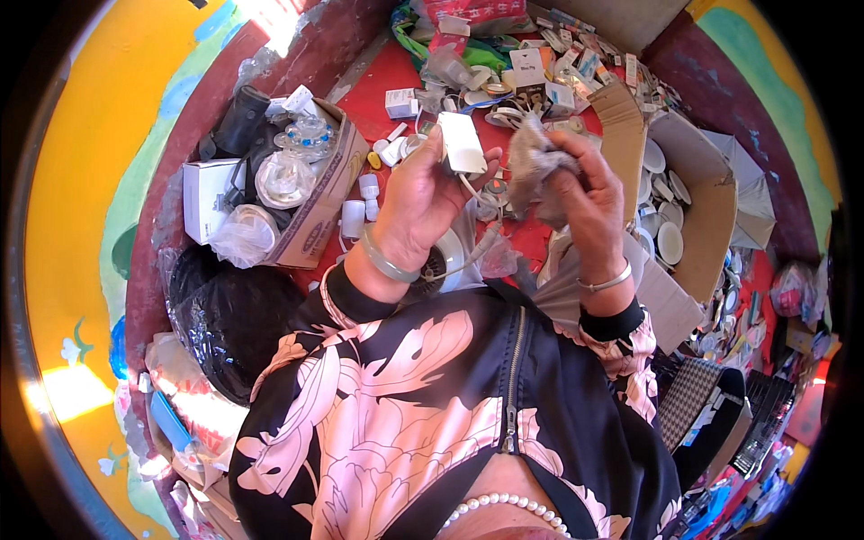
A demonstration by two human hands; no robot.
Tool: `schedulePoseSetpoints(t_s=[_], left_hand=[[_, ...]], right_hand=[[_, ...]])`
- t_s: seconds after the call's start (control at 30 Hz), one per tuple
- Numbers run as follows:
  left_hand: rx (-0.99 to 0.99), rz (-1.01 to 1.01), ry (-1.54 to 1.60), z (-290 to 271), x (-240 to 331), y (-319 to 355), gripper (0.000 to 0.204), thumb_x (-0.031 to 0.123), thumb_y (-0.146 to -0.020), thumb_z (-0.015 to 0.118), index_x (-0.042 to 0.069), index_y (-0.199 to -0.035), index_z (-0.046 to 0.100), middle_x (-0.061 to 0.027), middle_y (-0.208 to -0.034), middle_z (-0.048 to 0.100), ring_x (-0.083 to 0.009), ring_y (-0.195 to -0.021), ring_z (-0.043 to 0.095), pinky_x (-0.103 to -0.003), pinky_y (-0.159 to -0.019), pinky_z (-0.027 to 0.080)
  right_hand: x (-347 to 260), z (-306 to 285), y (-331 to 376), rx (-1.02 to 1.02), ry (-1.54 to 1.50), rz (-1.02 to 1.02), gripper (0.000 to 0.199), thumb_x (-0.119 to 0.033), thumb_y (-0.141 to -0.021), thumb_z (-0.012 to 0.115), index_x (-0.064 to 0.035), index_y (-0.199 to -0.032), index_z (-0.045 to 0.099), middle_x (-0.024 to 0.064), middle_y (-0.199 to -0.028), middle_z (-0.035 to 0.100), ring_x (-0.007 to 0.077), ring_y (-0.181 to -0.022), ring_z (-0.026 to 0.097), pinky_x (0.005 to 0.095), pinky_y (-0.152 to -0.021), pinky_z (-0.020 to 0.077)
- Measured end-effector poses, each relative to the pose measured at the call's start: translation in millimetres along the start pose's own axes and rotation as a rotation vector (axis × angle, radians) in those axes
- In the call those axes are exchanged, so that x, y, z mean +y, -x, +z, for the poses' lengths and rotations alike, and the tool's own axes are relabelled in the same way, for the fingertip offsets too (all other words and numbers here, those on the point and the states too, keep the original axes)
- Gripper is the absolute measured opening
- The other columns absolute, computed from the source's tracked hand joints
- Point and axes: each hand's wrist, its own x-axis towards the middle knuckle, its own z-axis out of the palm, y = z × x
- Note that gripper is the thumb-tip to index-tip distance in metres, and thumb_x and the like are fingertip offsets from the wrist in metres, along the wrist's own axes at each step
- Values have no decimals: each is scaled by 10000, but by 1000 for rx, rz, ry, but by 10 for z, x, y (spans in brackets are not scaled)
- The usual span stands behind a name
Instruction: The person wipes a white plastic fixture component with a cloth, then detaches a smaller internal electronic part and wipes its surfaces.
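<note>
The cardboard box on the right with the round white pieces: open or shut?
Open. The cardboard box has its flaps spread outward, and the round white pieces inside show from above, beyond the right hand holding a grey cloth.

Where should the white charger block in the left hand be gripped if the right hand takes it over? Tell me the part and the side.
Grip the upper half of the white charger block, across its two long edges, coming from above on the right. That end stands clear, tilted up, while the left hand wraps the lower end where the white cable leaves. The right hand holds a grey cloth, so it would first need free fingers.
</note>
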Motion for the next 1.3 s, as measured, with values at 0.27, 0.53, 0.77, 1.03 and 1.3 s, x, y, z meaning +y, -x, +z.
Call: schedulePoseSetpoints(t_s=[0.27, 0.53, 0.77, 1.03, 1.3], left_hand=[[-44, 86, -182, 90, -42, 69, 324, 307, -938, 478, 44, -1121, 523, -88, -1008, 606, -191, -910, 607, -352, -806, 503], [-56, 72, -56, -137, 148, -11, 319, 166, -873, 599, 17, -1139, 507, -140, -1078, 573, -339, -1002, 576, -468, -856, 520], [-4, 133, -59, -107, 142, -23, 215, 131, -825, 661, 39, -995, 566, -94, -933, 620, -276, -929, 619, -385, -762, 539], [114, 129, -20, -89, 75, -65, 254, 111, -795, 693, 56, -999, 554, -71, -924, 617, -244, -887, 618, -391, -809, 513], [-11, 28, 49, 36, -35, -124, 189, 201, -899, 563, 60, -1025, 565, -106, -997, 630, -217, -908, 614, -365, -829, 501]], right_hand=[[103, 125, -36, -157, 661, -607, 343, 55, -653, 576, -17, -980, 653, 129, -976, 593, 298, -897, 566, 345, -760, 475], [405, -429, 32, 238, -410, 387, 217, -7, -891, 484, 14, -1083, 583, 102, -1011, 625, 168, -860, 621, 270, -752, 511], [377, -392, 62, 177, -688, 570, 264, -81, -929, 446, 1, -1169, 521, 119, -1034, 623, 205, -855, 638, 319, -737, 537], [87, -45, 10, 146, -594, 377, 253, -41, -921, 458, -4, -1162, 525, 80, -1027, 607, 134, -896, 593, 257, -797, 484], [-39, 299, -77, -44, 473, -506, 299, 56, -725, 594, -50, -998, 659, 90, -1013, 579, 219, -897, 569, 308, -757, 475]])
